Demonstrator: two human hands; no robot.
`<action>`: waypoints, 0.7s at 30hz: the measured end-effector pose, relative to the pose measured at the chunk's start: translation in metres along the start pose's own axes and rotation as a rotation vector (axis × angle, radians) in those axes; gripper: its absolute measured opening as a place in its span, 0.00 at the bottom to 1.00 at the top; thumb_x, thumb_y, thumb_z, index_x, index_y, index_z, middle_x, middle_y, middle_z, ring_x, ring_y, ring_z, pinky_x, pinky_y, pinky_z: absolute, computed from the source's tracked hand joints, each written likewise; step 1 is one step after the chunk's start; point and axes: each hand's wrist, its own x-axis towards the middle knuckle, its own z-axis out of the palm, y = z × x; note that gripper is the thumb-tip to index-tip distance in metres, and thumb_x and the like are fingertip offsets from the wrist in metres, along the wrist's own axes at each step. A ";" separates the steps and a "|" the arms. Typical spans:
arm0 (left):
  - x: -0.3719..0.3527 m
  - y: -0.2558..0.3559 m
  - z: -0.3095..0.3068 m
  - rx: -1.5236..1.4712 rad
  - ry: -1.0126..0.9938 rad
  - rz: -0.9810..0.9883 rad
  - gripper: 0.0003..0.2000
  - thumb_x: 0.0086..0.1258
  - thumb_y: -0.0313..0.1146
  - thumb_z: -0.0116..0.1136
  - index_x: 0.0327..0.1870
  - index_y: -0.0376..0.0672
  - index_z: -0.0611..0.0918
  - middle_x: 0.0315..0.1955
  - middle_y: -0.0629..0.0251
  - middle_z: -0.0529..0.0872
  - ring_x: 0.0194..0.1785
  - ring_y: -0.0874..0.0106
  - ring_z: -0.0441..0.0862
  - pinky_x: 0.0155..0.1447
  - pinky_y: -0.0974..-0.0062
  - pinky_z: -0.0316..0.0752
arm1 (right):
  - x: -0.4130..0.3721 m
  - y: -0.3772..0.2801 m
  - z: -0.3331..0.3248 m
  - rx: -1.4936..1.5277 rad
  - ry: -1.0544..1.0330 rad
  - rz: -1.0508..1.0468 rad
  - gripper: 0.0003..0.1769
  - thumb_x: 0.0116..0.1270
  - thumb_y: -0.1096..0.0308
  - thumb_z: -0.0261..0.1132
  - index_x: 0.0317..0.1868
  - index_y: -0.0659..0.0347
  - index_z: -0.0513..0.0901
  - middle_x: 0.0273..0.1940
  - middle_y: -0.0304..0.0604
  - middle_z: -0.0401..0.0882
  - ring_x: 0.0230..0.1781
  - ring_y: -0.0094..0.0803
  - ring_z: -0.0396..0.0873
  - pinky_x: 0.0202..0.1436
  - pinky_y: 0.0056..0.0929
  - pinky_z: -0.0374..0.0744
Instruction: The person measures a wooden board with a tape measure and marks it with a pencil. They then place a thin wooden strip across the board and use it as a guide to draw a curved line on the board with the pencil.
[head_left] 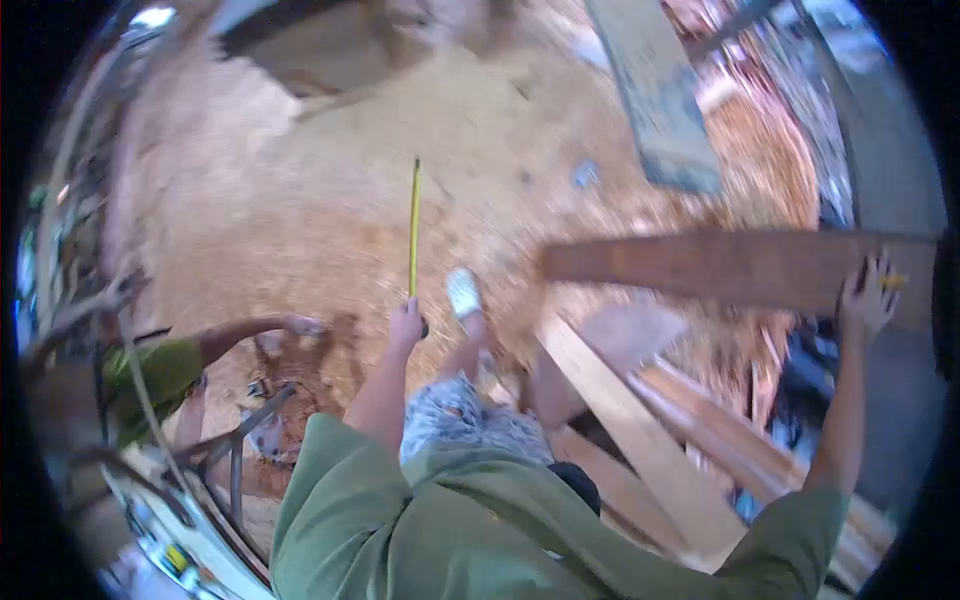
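Above sawdust, the left hand (406,325) grips yellow tape (414,232).

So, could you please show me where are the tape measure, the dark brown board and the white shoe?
Tape measure (414,230): head view, middle of the extended yellow blade.
Dark brown board (715,265): head view, its flat face, near the middle.
White shoe (462,290): head view, its top side.
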 end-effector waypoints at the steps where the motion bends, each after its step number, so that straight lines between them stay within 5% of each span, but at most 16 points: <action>1: 0.007 -0.003 -0.022 0.137 0.130 0.030 0.27 0.80 0.52 0.47 0.48 0.30 0.84 0.49 0.38 0.86 0.55 0.44 0.83 0.62 0.50 0.74 | 0.003 -0.014 0.047 0.153 0.173 -0.043 0.27 0.76 0.50 0.59 0.73 0.38 0.74 0.82 0.26 0.59 0.81 0.37 0.61 0.82 0.53 0.58; 2: 0.012 -0.012 -0.037 0.099 0.229 0.020 0.27 0.80 0.52 0.47 0.48 0.30 0.84 0.49 0.38 0.86 0.55 0.44 0.83 0.62 0.50 0.74 | 0.010 -0.034 0.072 0.121 0.056 -0.011 0.27 0.76 0.51 0.59 0.74 0.40 0.73 0.82 0.28 0.61 0.81 0.36 0.61 0.82 0.52 0.58; 3: 0.004 0.003 -0.092 -0.002 0.331 0.129 0.27 0.80 0.52 0.47 0.47 0.30 0.84 0.49 0.38 0.86 0.55 0.44 0.82 0.62 0.50 0.74 | 0.035 0.046 0.012 0.226 0.369 0.024 0.29 0.76 0.53 0.59 0.75 0.41 0.72 0.81 0.31 0.62 0.81 0.38 0.60 0.82 0.53 0.57; 4: -0.001 -0.010 -0.103 -0.022 0.405 0.130 0.27 0.81 0.51 0.46 0.46 0.31 0.84 0.49 0.38 0.86 0.55 0.43 0.82 0.62 0.50 0.74 | 0.041 0.051 0.000 0.237 0.358 0.035 0.33 0.75 0.55 0.60 0.78 0.40 0.67 0.81 0.35 0.63 0.81 0.41 0.61 0.82 0.54 0.58; 5: 0.000 -0.021 -0.098 -0.115 0.458 0.109 0.27 0.81 0.51 0.46 0.46 0.31 0.84 0.49 0.38 0.86 0.55 0.43 0.82 0.62 0.50 0.74 | 0.049 0.055 -0.044 0.238 0.113 0.167 0.37 0.74 0.57 0.61 0.81 0.42 0.61 0.80 0.37 0.63 0.79 0.44 0.64 0.80 0.55 0.60; 7: 0.003 -0.061 -0.093 -0.233 0.431 0.069 0.27 0.81 0.51 0.44 0.45 0.31 0.83 0.50 0.38 0.85 0.57 0.45 0.82 0.63 0.51 0.74 | 0.077 0.055 0.006 0.206 0.532 0.225 0.43 0.72 0.58 0.63 0.83 0.47 0.56 0.77 0.42 0.69 0.73 0.48 0.71 0.74 0.60 0.65; 8: -0.006 -0.107 -0.076 -0.245 0.604 0.178 0.26 0.79 0.52 0.49 0.38 0.32 0.83 0.36 0.40 0.88 0.44 0.44 0.86 0.50 0.51 0.79 | 0.078 0.027 0.009 0.362 0.409 0.268 0.42 0.70 0.60 0.65 0.82 0.52 0.59 0.69 0.51 0.78 0.69 0.50 0.75 0.73 0.56 0.69; 9: -0.045 -0.146 -0.058 -0.283 0.652 0.112 0.26 0.79 0.52 0.49 0.38 0.32 0.83 0.36 0.40 0.88 0.44 0.44 0.86 0.50 0.51 0.79 | 0.076 -0.001 0.018 0.572 0.444 0.289 0.38 0.72 0.62 0.64 0.79 0.57 0.62 0.65 0.56 0.79 0.67 0.51 0.77 0.72 0.51 0.70; 11: -0.127 -0.181 -0.034 -0.408 0.393 -0.102 0.23 0.80 0.49 0.46 0.45 0.34 0.83 0.43 0.39 0.87 0.51 0.45 0.86 0.57 0.50 0.78 | 0.056 -0.072 0.024 0.916 0.445 0.327 0.30 0.75 0.66 0.61 0.74 0.66 0.68 0.61 0.64 0.81 0.63 0.53 0.79 0.71 0.44 0.73; 12: -0.107 -0.242 0.035 -0.203 0.323 -0.061 0.20 0.78 0.46 0.49 0.45 0.35 0.84 0.41 0.41 0.88 0.49 0.47 0.87 0.54 0.51 0.80 | 0.026 -0.122 0.025 1.046 0.427 0.348 0.26 0.77 0.68 0.58 0.71 0.71 0.70 0.61 0.67 0.80 0.62 0.54 0.80 0.70 0.41 0.75; 13: -0.088 -0.299 0.097 0.000 0.267 -0.010 0.17 0.76 0.43 0.51 0.45 0.36 0.85 0.39 0.44 0.89 0.47 0.49 0.88 0.51 0.52 0.82 | 0.000 -0.176 0.042 1.120 0.635 0.213 0.22 0.79 0.65 0.58 0.65 0.72 0.74 0.55 0.67 0.83 0.53 0.54 0.83 0.59 0.43 0.78; 14: -0.152 -0.291 0.109 -0.025 0.148 -0.098 0.16 0.69 0.43 0.59 0.47 0.40 0.87 0.41 0.45 0.89 0.46 0.47 0.87 0.49 0.52 0.81 | -0.023 -0.226 0.069 1.167 0.824 0.053 0.21 0.80 0.62 0.57 0.60 0.73 0.78 0.49 0.66 0.85 0.45 0.54 0.85 0.47 0.45 0.82; 15: -0.168 -0.327 0.149 0.320 -0.035 0.057 0.17 0.65 0.42 0.61 0.50 0.42 0.88 0.39 0.47 0.90 0.42 0.49 0.88 0.48 0.53 0.82 | -0.096 -0.278 0.024 1.292 0.543 -0.068 0.23 0.81 0.64 0.56 0.67 0.74 0.73 0.56 0.63 0.83 0.52 0.49 0.84 0.55 0.43 0.82; 17: -0.222 -0.358 0.175 0.150 -0.356 -0.091 0.19 0.59 0.36 0.64 0.52 0.47 0.90 0.44 0.49 0.91 0.50 0.49 0.88 0.53 0.51 0.84 | -0.193 -0.347 0.004 1.331 0.222 -0.181 0.22 0.81 0.61 0.56 0.63 0.72 0.74 0.53 0.60 0.83 0.48 0.47 0.83 0.51 0.42 0.80; 21: -0.250 -0.395 0.230 -0.199 0.040 -0.424 0.17 0.69 0.42 0.57 0.48 0.40 0.88 0.37 0.46 0.90 0.40 0.51 0.90 0.43 0.53 0.83 | -0.308 -0.402 -0.005 1.155 -0.293 -0.433 0.22 0.80 0.54 0.55 0.56 0.68 0.76 0.46 0.56 0.82 0.42 0.44 0.81 0.45 0.41 0.78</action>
